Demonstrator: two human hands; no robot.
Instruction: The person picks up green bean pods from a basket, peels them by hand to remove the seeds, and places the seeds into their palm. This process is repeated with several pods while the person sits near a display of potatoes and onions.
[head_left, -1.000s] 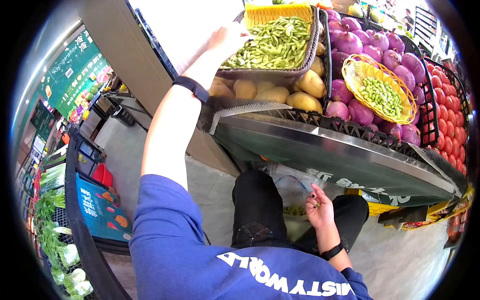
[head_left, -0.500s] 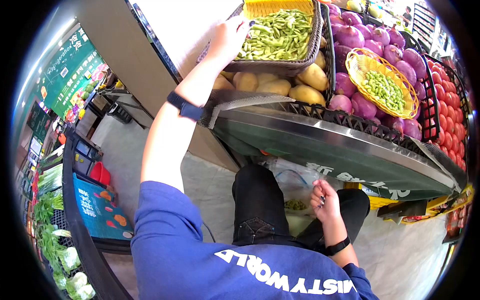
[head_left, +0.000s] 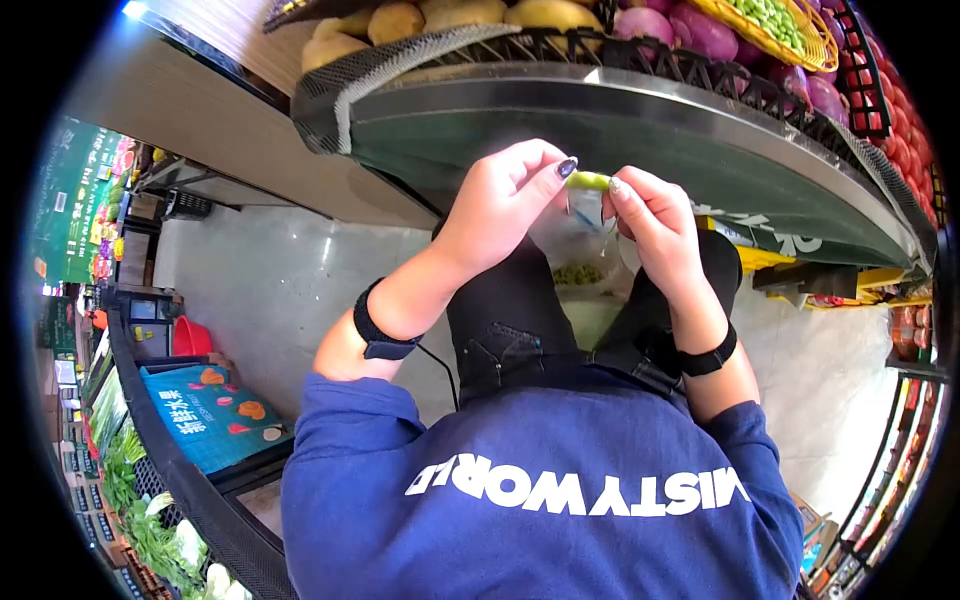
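Note:
A green bean pod spans the gap between my two hands, held up over my lap. My left hand pinches one end between thumb and forefinger, with a dark painted thumbnail on top. At the other end, my right hand grips it the same way, other fingers curled under. Below them, between my knees, hangs a clear plastic bag, and a heap of green pods or hulls shows lower down, partly hidden by my right hand.
Ahead stands a produce stand with a metal edge, bearing potatoes, purple onions, a yellow basket of shelled beans and red tomatoes. At left are leafy greens and a red basin.
My left hand has come down from the pod basket to meet my right hand, and a pod is now between them. The view has tilted down, leaving the basket out of sight.

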